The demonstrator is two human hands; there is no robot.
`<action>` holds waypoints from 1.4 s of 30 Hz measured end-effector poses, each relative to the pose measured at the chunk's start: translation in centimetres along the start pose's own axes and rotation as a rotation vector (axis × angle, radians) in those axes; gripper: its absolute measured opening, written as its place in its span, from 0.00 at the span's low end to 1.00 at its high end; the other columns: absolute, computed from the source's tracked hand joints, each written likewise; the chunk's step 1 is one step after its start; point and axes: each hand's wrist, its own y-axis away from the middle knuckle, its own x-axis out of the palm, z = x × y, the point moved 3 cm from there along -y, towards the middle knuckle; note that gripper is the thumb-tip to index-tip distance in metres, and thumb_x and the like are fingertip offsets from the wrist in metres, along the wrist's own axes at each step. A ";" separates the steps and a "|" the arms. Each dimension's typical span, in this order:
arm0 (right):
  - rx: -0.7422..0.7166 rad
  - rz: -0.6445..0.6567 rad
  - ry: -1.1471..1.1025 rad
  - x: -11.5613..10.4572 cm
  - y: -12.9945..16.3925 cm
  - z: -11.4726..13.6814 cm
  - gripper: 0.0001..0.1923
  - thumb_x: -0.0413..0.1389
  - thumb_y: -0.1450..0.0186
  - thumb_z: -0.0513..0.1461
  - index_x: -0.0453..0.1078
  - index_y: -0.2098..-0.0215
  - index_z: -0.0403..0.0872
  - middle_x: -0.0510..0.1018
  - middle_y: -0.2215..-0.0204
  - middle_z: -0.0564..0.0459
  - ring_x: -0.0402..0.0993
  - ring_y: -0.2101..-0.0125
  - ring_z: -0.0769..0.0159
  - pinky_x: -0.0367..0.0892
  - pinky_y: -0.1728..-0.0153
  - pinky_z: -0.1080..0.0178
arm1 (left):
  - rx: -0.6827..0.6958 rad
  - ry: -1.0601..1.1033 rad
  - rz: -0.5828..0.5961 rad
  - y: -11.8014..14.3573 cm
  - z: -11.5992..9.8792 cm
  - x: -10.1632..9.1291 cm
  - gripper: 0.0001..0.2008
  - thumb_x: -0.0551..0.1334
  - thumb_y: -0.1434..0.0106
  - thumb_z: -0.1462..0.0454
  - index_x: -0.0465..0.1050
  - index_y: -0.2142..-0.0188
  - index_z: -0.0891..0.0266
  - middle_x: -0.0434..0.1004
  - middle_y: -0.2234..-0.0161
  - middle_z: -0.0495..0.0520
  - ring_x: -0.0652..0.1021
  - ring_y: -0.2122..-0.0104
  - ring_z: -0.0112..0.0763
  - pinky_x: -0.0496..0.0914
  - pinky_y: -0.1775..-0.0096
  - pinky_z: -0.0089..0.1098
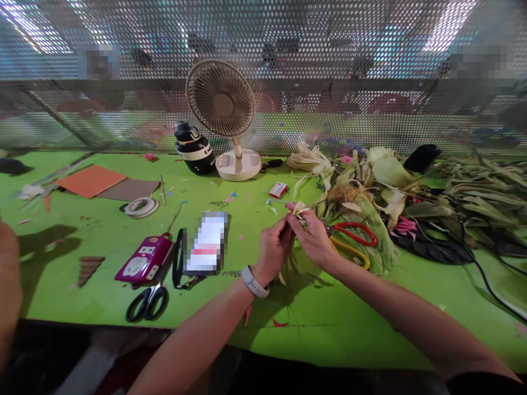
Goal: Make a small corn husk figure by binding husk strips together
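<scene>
Husk strip (297,209) upright between both hands

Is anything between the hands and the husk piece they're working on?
No. The left hand and right hand both already pinch the pale husk piece above the green table. The red and yellow scissors lie just beyond the right hand, not between.

Bright green worktop (102,230) running the full width, perforated grey metal screen (313,77) standing along its far edge, blurred colourful room beyond the holes, white ceiling lights (448,22) glaring through, dark floor below the near edge
</scene>
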 end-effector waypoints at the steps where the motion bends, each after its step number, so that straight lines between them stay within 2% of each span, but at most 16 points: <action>1: 0.001 0.002 -0.029 -0.1 -0.1 0.0 0.18 0.52 0.37 0.48 0.71 0.57 0.45 0.75 0.54 0.44 0.66 0.48 0.57 0.57 0.44 0.54 | -0.038 0.054 -0.004 -0.1 -0.1 0.0 0.11 0.59 0.39 0.59 0.77 0.65 0.65 0.78 0.71 0.51 0.73 0.72 0.25 0.67 0.67 0.25; 3: 0.045 0.038 -0.143 -0.3 -0.3 0.1 0.17 0.55 0.39 0.49 0.72 0.59 0.47 0.75 0.55 0.46 0.68 0.51 0.58 0.61 0.47 0.55 | -0.157 0.208 -0.014 -0.2 -0.1 0.1 0.12 0.62 0.41 0.57 0.76 0.67 0.65 0.78 0.71 0.51 0.74 0.72 0.26 0.68 0.67 0.27; 4: 0.099 0.076 -0.227 -0.4 -0.4 0.2 0.17 0.56 0.40 0.50 0.72 0.60 0.47 0.76 0.58 0.47 0.71 0.55 0.60 0.65 0.52 0.57 | -0.236 0.300 -0.015 -0.3 -0.2 0.2 0.13 0.64 0.43 0.56 0.76 0.68 0.65 0.78 0.72 0.51 0.74 0.73 0.26 0.69 0.67 0.27; 6: 0.256 0.159 -0.417 -0.4 -0.5 0.3 0.18 0.58 0.42 0.51 0.72 0.61 0.47 0.75 0.68 0.52 0.72 0.69 0.67 0.69 0.69 0.64 | -0.400 0.478 0.006 -0.3 -0.2 0.5 0.15 0.67 0.48 0.54 0.74 0.69 0.64 0.77 0.73 0.50 0.74 0.76 0.26 0.70 0.70 0.29; 8: 0.397 0.198 -0.567 -0.4 -0.5 0.4 0.19 0.60 0.44 0.51 0.72 0.64 0.45 0.70 0.76 0.58 0.63 0.81 0.76 0.60 0.83 0.71 | -0.534 0.609 0.074 -0.3 -0.3 0.8 0.17 0.69 0.51 0.54 0.72 0.67 0.64 0.76 0.74 0.49 0.73 0.79 0.25 0.70 0.73 0.29; 10: 0.446 0.191 -0.635 -0.5 -0.6 0.4 0.19 0.62 0.47 0.51 0.71 0.69 0.44 0.66 0.80 0.61 0.55 0.87 0.80 0.51 0.89 0.73 | -0.620 0.688 0.156 -0.3 -0.4 1.1 0.20 0.70 0.52 0.55 0.70 0.64 0.62 0.75 0.74 0.48 0.73 0.80 0.24 0.69 0.75 0.28; 11: 0.438 0.182 -0.642 -0.6 -0.7 0.3 0.19 0.63 0.47 0.51 0.71 0.71 0.44 0.66 0.81 0.61 0.54 0.88 0.80 0.51 0.90 0.73 | -0.649 0.712 0.193 -0.2 -0.5 1.2 0.20 0.70 0.51 0.55 0.70 0.62 0.61 0.75 0.74 0.47 0.73 0.80 0.24 0.68 0.77 0.26; 16: 0.362 0.111 -0.572 -1.0 -1.1 -0.2 0.18 0.62 0.47 0.51 0.72 0.72 0.44 0.70 0.82 0.58 0.63 0.87 0.74 0.62 0.87 0.68 | -0.696 0.747 0.275 0.1 -0.3 1.2 0.14 0.67 0.46 0.58 0.66 0.67 0.62 0.69 0.79 0.44 0.67 0.83 0.17 0.58 0.81 0.19; 22: 0.341 -0.015 -0.505 -2.1 -1.6 -0.2 0.16 0.64 0.49 0.50 0.75 0.73 0.45 0.74 0.78 0.56 0.65 0.80 0.73 0.66 0.80 0.68 | -0.677 0.731 0.343 0.1 -0.7 1.5 0.15 0.66 0.45 0.55 0.68 0.67 0.63 0.70 0.79 0.46 0.69 0.81 0.20 0.60 0.78 0.21; 26: 0.364 -0.056 -0.532 -3.1 -2.0 0.2 0.16 0.63 0.48 0.50 0.76 0.70 0.46 0.73 0.79 0.57 0.65 0.80 0.72 0.64 0.82 0.68 | -0.687 0.716 0.359 0.1 -1.2 1.4 0.15 0.66 0.45 0.54 0.70 0.67 0.64 0.69 0.80 0.45 0.67 0.83 0.17 0.58 0.80 0.20; 29: 0.382 -0.088 -0.538 -3.7 -2.2 0.7 0.16 0.64 0.48 0.50 0.76 0.69 0.46 0.72 0.80 0.57 0.63 0.82 0.73 0.62 0.83 0.68 | -0.659 0.709 0.405 0.2 -1.6 1.4 0.16 0.66 0.45 0.54 0.72 0.65 0.65 0.75 0.76 0.49 0.73 0.79 0.21 0.64 0.76 0.22; 31: 0.368 -0.094 -0.515 -3.9 -2.3 1.0 0.15 0.63 0.47 0.50 0.76 0.70 0.46 0.71 0.81 0.58 0.60 0.83 0.74 0.60 0.83 0.68 | -0.629 0.726 0.421 0.3 -1.8 1.5 0.17 0.66 0.45 0.55 0.73 0.63 0.66 0.78 0.74 0.53 0.77 0.74 0.26 0.70 0.69 0.27; 33: 0.326 -0.091 -0.504 -4.1 -2.5 1.3 0.14 0.63 0.46 0.49 0.76 0.71 0.46 0.71 0.81 0.58 0.60 0.82 0.74 0.60 0.81 0.68 | -0.601 0.757 0.388 0.3 -1.8 1.6 0.18 0.67 0.45 0.56 0.71 0.61 0.65 0.80 0.73 0.53 0.80 0.71 0.30 0.72 0.62 0.32; 35: 0.277 -0.088 -0.500 -4.2 -2.6 1.4 0.13 0.63 0.46 0.48 0.76 0.73 0.46 0.73 0.80 0.57 0.63 0.79 0.74 0.61 0.77 0.68 | -0.594 0.765 0.335 0.3 -1.6 1.6 0.18 0.68 0.47 0.57 0.68 0.60 0.63 0.80 0.72 0.52 0.81 0.68 0.33 0.72 0.59 0.35; 38: 0.232 -0.095 -0.485 -4.3 -2.8 1.2 0.12 0.63 0.47 0.47 0.76 0.75 0.46 0.75 0.78 0.56 0.66 0.76 0.71 0.63 0.72 0.66 | -0.609 0.742 0.301 0.2 -1.2 1.5 0.18 0.69 0.48 0.57 0.63 0.64 0.61 0.81 0.71 0.51 0.81 0.70 0.34 0.73 0.59 0.38; 42: 0.239 -0.095 -0.475 -4.3 -2.8 0.9 0.12 0.63 0.46 0.48 0.76 0.74 0.47 0.76 0.77 0.55 0.67 0.75 0.70 0.63 0.72 0.66 | -0.636 0.698 0.290 0.2 -0.8 1.4 0.19 0.69 0.48 0.57 0.61 0.67 0.61 0.81 0.69 0.52 0.81 0.71 0.34 0.75 0.65 0.35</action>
